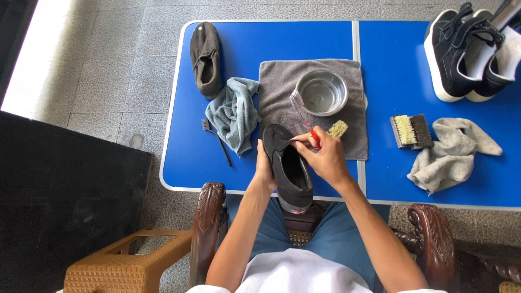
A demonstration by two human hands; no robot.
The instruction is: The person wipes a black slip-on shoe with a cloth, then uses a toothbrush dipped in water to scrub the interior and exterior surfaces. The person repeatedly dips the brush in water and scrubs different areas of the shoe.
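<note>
Head view: black shoe (290, 171) overhangs table edge (228, 191).

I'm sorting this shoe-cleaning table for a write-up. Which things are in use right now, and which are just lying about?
In use:
- black slip-on shoe, held by the left hand
- red-handled toothbrush, in the right hand

Lying about:
- dark shoe
- blue-grey cloth
- metal bowl on grey towel
- two-tone brush
- grey rag
- black sneakers
</note>
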